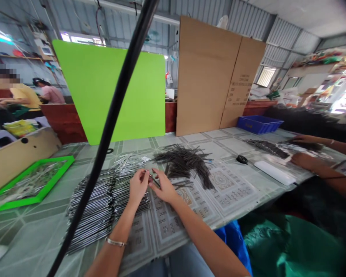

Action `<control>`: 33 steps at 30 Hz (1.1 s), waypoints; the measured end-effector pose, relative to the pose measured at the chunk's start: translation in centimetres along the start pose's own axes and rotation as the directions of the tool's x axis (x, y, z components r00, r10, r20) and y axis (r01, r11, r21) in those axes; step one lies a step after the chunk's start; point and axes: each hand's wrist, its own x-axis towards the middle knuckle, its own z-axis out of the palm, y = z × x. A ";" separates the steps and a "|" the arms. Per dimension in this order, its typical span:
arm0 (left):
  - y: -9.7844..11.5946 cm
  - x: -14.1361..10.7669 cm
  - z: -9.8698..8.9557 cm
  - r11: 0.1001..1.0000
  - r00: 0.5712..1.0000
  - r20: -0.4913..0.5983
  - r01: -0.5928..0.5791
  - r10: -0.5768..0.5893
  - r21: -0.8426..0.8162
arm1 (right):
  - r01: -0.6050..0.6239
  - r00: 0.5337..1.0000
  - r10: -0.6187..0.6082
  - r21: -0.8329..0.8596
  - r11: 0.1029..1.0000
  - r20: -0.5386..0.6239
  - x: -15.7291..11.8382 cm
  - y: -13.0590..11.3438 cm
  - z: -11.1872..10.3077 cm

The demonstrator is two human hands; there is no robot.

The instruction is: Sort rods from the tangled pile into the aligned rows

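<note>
Over the middle of the table, my left hand (138, 187) has its thumb and fingers pinched together; what lies between them is too small to make out. Close beside it, my right hand (165, 187) grips a thin dark strip (153, 179) that slants toward the left fingertips. Rows of thin shiny metal rods (93, 207) lie stacked to the left, partly under my left hand and wrist. More loose rods (131, 161) are scattered just beyond. A heap of thin black strips (184, 159) is spread beyond and right of my right hand.
A black pole (112, 115) crosses the view diagonally. Left stands a green-rimmed tray (40, 196) of metal pieces. Farther right are a black tape roll (242, 159), a white roll (273, 173), a blue bin (259, 124) and a co-worker's hands (305, 159). Green and cardboard panels stand behind.
</note>
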 end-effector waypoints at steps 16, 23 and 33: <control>0.6 1.1 -0.7 0.881 0.967 -0.068 0.195 -0.247 -0.432 | -0.165 0.982 0.176 0.143 0.976 -0.070 0.0 0.2 0.7; 0.8 1.2 -1.7 0.920 0.985 -0.094 0.102 -0.147 -0.378 | -0.224 0.961 0.266 0.340 0.913 -0.081 0.2 0.4 1.6; -0.2 3.3 -6.3 0.955 0.777 -0.630 -0.185 -0.002 -0.230 | -0.040 0.999 0.041 -0.012 0.999 0.035 0.2 -0.7 1.5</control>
